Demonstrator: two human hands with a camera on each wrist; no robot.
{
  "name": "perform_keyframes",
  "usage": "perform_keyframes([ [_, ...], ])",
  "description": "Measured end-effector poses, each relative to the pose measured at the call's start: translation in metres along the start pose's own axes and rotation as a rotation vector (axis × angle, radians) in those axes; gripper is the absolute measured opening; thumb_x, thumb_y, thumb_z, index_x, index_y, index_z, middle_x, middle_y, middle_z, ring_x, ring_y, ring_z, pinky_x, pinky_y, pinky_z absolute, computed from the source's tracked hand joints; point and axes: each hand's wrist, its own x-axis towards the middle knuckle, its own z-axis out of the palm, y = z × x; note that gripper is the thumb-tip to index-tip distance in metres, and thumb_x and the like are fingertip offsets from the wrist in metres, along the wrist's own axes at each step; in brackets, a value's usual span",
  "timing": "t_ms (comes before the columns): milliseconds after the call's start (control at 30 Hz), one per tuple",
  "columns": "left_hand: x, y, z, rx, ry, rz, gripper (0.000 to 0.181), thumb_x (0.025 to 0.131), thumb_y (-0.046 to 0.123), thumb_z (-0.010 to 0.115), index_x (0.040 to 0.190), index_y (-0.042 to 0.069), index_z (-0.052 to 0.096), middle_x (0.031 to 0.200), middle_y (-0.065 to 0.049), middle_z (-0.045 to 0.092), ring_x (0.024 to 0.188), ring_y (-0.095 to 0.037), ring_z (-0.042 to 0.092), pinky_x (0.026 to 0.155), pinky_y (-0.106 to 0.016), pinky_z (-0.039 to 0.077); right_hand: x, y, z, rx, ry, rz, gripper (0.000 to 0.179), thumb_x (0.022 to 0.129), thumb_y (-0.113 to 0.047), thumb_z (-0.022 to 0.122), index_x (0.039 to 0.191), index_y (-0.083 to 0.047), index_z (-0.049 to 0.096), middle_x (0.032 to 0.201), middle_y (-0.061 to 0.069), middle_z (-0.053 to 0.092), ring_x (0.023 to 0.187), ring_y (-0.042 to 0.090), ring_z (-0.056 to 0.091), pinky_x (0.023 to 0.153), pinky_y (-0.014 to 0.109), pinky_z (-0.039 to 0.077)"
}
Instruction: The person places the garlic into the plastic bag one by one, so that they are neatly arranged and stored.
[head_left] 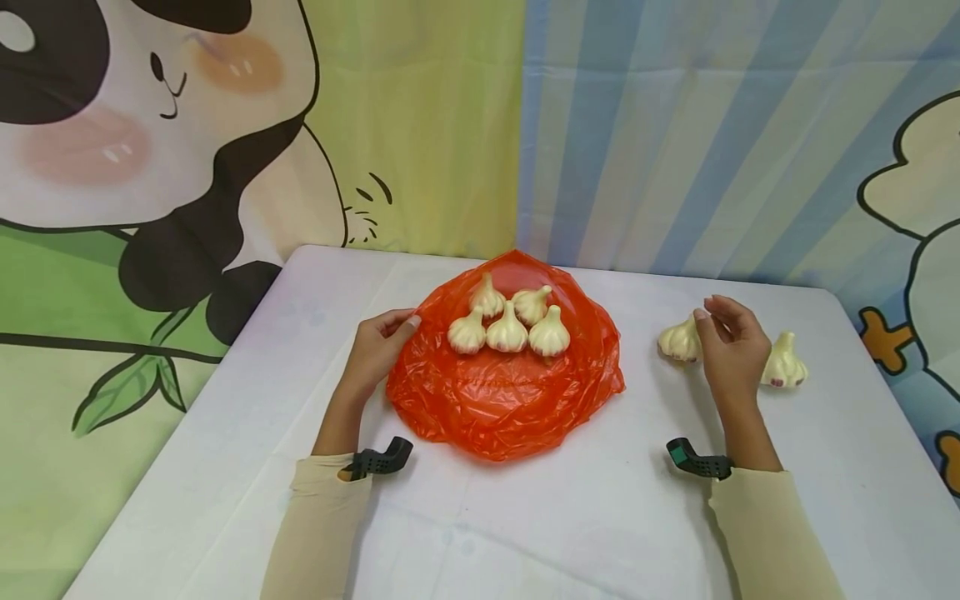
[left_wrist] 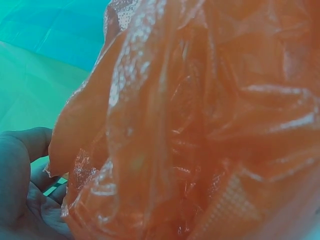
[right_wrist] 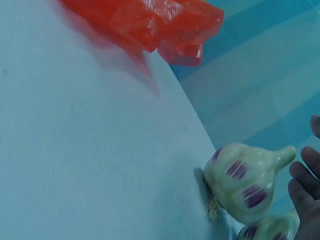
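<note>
An orange-red plastic bag [head_left: 517, 408] lies spread with its mouth open, and several garlic bulbs [head_left: 507, 329] sit together inside it. My left hand [head_left: 381, 350] pinches the bag's left rim between thumb and fingers; crumpled plastic [left_wrist: 150, 125] fills most of the left wrist view. On the right, my right hand [head_left: 735, 350] hovers with loosely bent fingers beside the stem of a garlic bulb [head_left: 678, 340]. In the right wrist view its fingertips [right_wrist: 311, 160] are close to the stem of a purple-streaked bulb [right_wrist: 245, 180], apparently not around it. Another bulb [head_left: 784, 362] is partly hidden behind this hand.
Everything stands on a table with a white cover [head_left: 480, 525]. Behind its far edge hangs a printed cloth [head_left: 615, 125] with a cartoon panda and stripes. Both wrists wear a small black camera mount [head_left: 382, 457].
</note>
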Motion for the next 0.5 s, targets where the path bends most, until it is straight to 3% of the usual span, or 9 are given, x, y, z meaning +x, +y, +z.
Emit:
perform_keyframes([
  [167, -0.001, 0.001, 0.000, 0.000, 0.001, -0.006, 0.042, 0.096, 0.038, 0.062, 0.123, 0.007, 0.066, 0.111, -0.009, 0.066, 0.098, -0.022, 0.062, 0.079, -0.026, 0.053, 0.003, 0.016, -0.003, -0.012, -0.027, 0.053, 0.034, 0.087, -0.003, 0.070, 0.119, 0.008, 0.062, 0.111, 0.016, 0.066, 0.104, 0.015, 0.062, 0.092, 0.024, 0.048],
  [300, 0.000, 0.001, 0.000, -0.002, 0.002, -0.012, 0.041, 0.096, 0.037, 0.062, 0.123, 0.007, 0.066, 0.111, -0.009, 0.066, 0.098, -0.022, 0.062, 0.079, -0.026, 0.053, -0.001, 0.006, -0.004, 0.000, -0.062, 0.080, 0.032, 0.086, -0.001, 0.071, 0.118, 0.005, 0.065, 0.110, 0.015, 0.066, 0.099, 0.013, 0.063, 0.090, 0.021, 0.048],
  [500, -0.001, 0.001, 0.000, -0.006, -0.001, -0.005, 0.041, 0.096, 0.037, 0.062, 0.123, 0.006, 0.066, 0.111, -0.009, 0.066, 0.098, -0.022, 0.062, 0.079, -0.026, 0.053, 0.003, 0.015, -0.004, -0.046, -0.098, 0.106, 0.035, 0.088, -0.005, 0.071, 0.120, 0.006, 0.064, 0.111, 0.014, 0.067, 0.097, 0.008, 0.063, 0.087, 0.017, 0.048],
])
